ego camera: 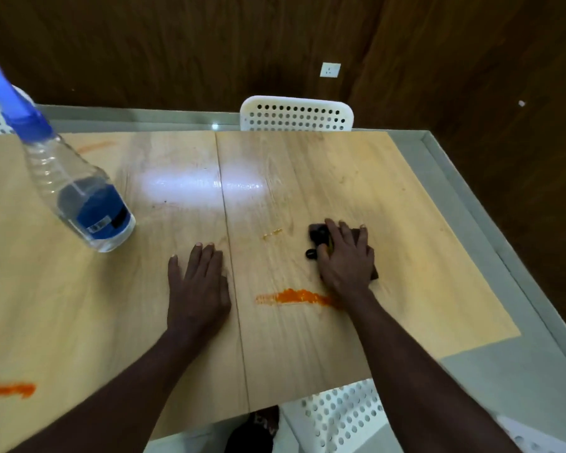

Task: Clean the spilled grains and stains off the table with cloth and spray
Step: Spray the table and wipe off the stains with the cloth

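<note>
As left hand (198, 282) rests, right hand (345, 256) presses cloth (319, 235)

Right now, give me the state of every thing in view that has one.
spray bottle: standing on the table, spray head on, partly full of blue liquid.
cloth: flat on the table, pressed under the right hand.
left hand: flat on the table, holding nothing.
orange stain: unwiped, beside the right wrist.
yellow smear: unwiped, left of the cloth.

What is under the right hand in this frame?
A dark cloth lies under the right hand, which presses it onto the table; its edges show around the hand. The surface beneath the cloth is covered, so any stain there cannot be seen.
</note>
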